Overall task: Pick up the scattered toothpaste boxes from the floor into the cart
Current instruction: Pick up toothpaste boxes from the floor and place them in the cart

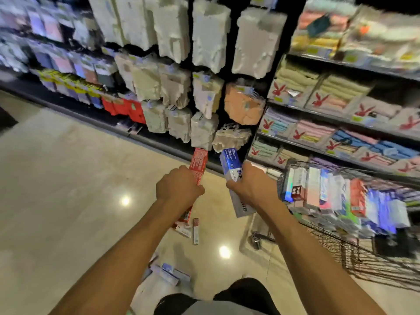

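Head view shows my left hand (179,187) gripping a long red cardboard toothpaste box (199,164) and my right hand (252,183) gripping a blue-and-white toothpaste box (230,164), held high, I think, to reach the wire metal cart (354,258) on my right, with more small boxes (195,230) on the near floor (68,178).

I'm in a shop aisle: long shelves (341,123) stacked with folded towels (313,133), packets (211,35) hanging in rows, and a wire cart (363,258) standing on the polished floor (68,167).
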Demonstrator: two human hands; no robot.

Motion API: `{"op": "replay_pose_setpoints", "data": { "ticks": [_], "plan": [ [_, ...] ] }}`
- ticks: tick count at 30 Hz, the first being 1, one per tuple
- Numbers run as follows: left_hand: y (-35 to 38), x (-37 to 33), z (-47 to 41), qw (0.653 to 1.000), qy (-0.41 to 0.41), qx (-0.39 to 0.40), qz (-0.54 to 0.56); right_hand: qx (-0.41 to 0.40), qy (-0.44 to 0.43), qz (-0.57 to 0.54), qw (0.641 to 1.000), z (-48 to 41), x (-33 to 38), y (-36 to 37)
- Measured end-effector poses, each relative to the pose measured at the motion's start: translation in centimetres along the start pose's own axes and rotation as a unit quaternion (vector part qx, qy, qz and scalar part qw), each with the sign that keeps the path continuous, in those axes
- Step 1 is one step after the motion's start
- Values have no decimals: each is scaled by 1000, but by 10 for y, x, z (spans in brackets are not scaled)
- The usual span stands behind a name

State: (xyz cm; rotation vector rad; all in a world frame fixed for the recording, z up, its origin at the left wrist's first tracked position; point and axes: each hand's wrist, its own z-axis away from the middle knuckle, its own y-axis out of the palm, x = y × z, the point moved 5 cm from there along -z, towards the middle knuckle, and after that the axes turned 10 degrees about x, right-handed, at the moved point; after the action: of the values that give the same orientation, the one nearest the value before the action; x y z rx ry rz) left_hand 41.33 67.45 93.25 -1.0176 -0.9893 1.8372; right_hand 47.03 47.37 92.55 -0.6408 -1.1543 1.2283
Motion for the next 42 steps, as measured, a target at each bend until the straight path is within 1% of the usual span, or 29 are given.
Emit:
{"op": "replay_pose_setpoints", "data": {
  "ticks": [4,7,12,16,22,27,33,37,42],
  "plan": [
    [12,-102,0,997,79,-6,-25,-28,84,-47,995,33,-99,-36],
    [34,-179,3,991,124,2,-42,-60,129,-83,986,58,-176,-56],
    [79,-301,19,983,172,12,-54,-82,183,-80,976,96,-296,-89],
    [106,-376,24,981,188,12,-57,-86,208,-84,971,109,-376,-108],
    [140,-447,21,978,188,44,-82,-63,260,-101,958,124,-468,-122],
    [162,-495,-1,974,172,76,-126,-53,303,-113,945,110,-527,-122],
    [194,-554,-58,970,175,111,-129,-36,333,-117,935,72,-585,-129],
    [222,-592,-95,967,182,144,-106,-46,350,-137,925,50,-626,-132],
    [267,-617,-141,965,177,169,-96,-22,366,-148,919,8,-673,-115]
  ]
}}
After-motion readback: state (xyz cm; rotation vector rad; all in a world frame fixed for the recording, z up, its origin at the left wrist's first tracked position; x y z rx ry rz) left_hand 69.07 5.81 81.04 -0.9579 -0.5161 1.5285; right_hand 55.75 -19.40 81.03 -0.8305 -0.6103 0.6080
